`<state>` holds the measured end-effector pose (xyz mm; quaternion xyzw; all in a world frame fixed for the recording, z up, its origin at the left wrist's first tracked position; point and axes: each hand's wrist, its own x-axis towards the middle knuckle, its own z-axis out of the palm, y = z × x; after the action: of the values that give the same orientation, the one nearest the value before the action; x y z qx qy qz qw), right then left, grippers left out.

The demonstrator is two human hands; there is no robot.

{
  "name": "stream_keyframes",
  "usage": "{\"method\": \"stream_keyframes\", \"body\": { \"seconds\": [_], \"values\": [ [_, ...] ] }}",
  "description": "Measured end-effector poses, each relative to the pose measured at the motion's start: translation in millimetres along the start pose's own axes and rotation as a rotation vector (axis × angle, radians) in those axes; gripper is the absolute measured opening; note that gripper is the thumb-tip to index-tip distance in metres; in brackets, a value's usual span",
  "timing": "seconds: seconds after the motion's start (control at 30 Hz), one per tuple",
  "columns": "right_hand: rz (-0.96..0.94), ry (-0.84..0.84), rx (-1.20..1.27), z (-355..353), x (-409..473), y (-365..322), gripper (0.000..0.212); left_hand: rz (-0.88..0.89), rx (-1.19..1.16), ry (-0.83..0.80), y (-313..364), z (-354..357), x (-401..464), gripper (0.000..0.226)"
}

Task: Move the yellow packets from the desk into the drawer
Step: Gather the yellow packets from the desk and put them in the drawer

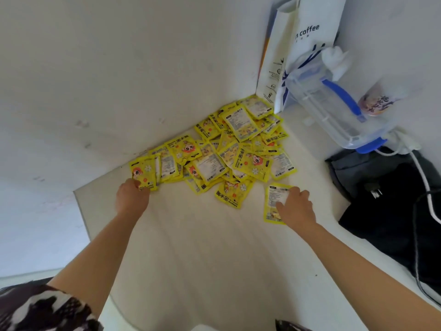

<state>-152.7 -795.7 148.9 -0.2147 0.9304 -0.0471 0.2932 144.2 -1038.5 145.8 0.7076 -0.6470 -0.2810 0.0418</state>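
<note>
You've barely begun — the packets (222, 149) are nearly all heaped at the desk's (191, 247) far corner. Your left hand (132, 195) pinches one at the left edge; your right hand (296, 206) presses flat on a stray (272, 201) — no drawer in view.

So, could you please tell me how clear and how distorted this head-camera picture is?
Head view: even, soft daylight with only faint shadows; strong wide-angle bending, so the desk edges splay outward; the yellow packets are sharp enough to read some print; the clear plastic container and the paper bag at upper right look smeared; the left hand and right hand are slightly soft.
</note>
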Motion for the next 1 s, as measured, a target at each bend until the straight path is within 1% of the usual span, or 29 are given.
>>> {"method": "stream_keyframes", "body": {
  "seconds": [0.07, 0.13, 0.23, 0.37, 0.47, 0.6, 0.7, 0.77, 0.87, 0.9, 0.93, 1.0],
  "values": [
    [0.087, -0.01, 0.063, 3.0, 8.5, -4.9, 0.061, -0.041, -0.001, 0.027, 4.7, 1.6, 15.2, 0.044],
    [0.127, -0.019, 0.061, 7.1, 16.1, -8.5, 0.065, -0.078, -0.007, 0.045, 11.1, 4.4, 27.4, 0.048],
    [0.134, -0.037, 0.056, 11.6, 22.8, -11.3, 0.066, -0.138, -0.026, 0.042, 19.4, 7.9, 40.3, 0.054],
    [0.161, -0.067, 0.181, 10.8, 31.0, -13.3, 0.066, -0.146, 0.009, 0.017, 24.1, 15.4, 50.8, 0.066],
    [0.157, -0.074, 0.214, 8.1, 33.3, -11.6, 0.066, -0.17, 0.024, 0.016, 27.1, 18.0, 51.9, 0.073],
    [0.092, -0.075, 0.277, 5.8, 30.3, -6.0, 0.071, -0.303, -0.136, -0.04, 23.2, 15.7, 49.0, 0.093],
    [0.086, -0.098, 0.384, 2.3, 27.7, -3.1, 0.076, -0.386, -0.246, -0.068, 13.8, 13.2, 42.0, 0.106],
    [0.11, -0.101, 0.462, -0.4, 23.9, -3.0, 0.08, -0.397, -0.302, -0.073, 9.8, 12.5, 33.3, 0.103],
    [0.162, -0.089, 0.604, -4.3, 17.0, -3.9, 0.088, -0.428, -0.464, -0.05, 6.8, 14.1, 18.2, 0.089],
    [0.174, -0.083, 0.642, -5.1, 15.3, -3.9, 0.087, -0.435, -0.512, -0.035, 4.4, 15.9, 14.4, 0.083],
    [0.174, -0.076, 0.66, -6.2, 13.3, -3.9, 0.083, -0.437, -0.553, -0.021, 3.7, 16.4, 9.4, 0.075],
    [0.144, -0.064, 0.657, -8.4, 10.9, -3.9, 0.062, -0.435, -0.648, -0.015, -0.4, 19.0, 4.5, 0.051]
  ]
}}
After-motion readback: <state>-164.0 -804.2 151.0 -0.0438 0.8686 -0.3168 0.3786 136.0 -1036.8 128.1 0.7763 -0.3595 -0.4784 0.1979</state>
